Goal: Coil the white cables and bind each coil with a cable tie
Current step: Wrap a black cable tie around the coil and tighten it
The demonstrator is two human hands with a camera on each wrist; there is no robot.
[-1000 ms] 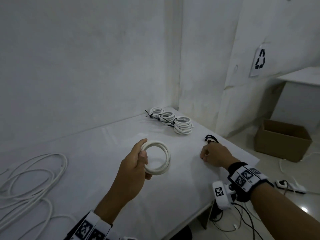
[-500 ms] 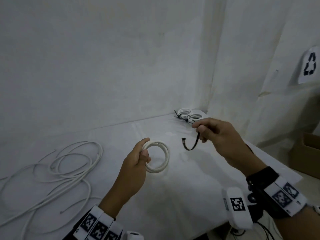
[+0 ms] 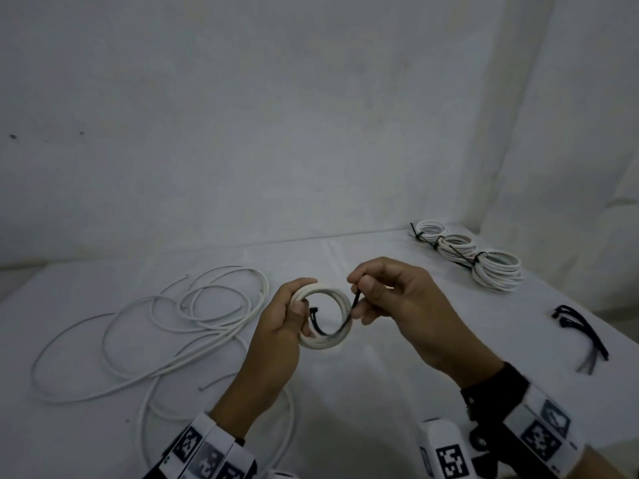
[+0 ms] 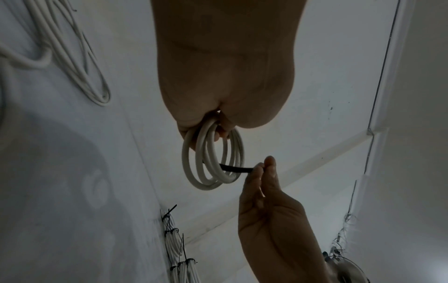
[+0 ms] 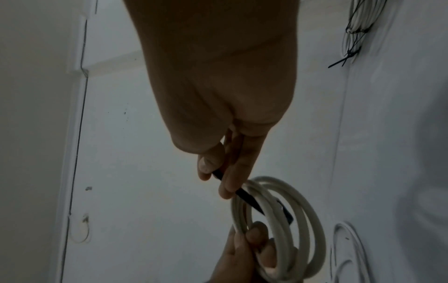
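White cable coil, a few round turns of smooth stiff-looking cable, held up above the worktop, middle of the scene. Left hand grips the coil's left side, fingers curled round the bunched turns, thumb on top; likely so the turns don't spring apart while the other hand works. Black cable tie, thin flat plastic strip, is threaded through the coil's hole: head end sticks up inside the ring near the left thumb, strap curves under the lower right turns and comes out at the coil's right side. Right hand pinches that tail end, thumb and fingers pressed together on the strap, just right of the coil. Judged step: tie is passed round the bundle, tail not yet fed into the head; coil unbound.

Outward from the coil: to its left on the worktop lies loose white cable, wide sloppy uncoiled loops, thin and flexible. To the far right, by the wall corner, three finished coils in a row, each cinched with a black tie, tails sticking out. Right of the held coil, near the worktop edge, spare black ties in a small bunch, well apart from it. Worktop is white, smooth, slightly glossy. Marker-printed wristbands on both wrists.
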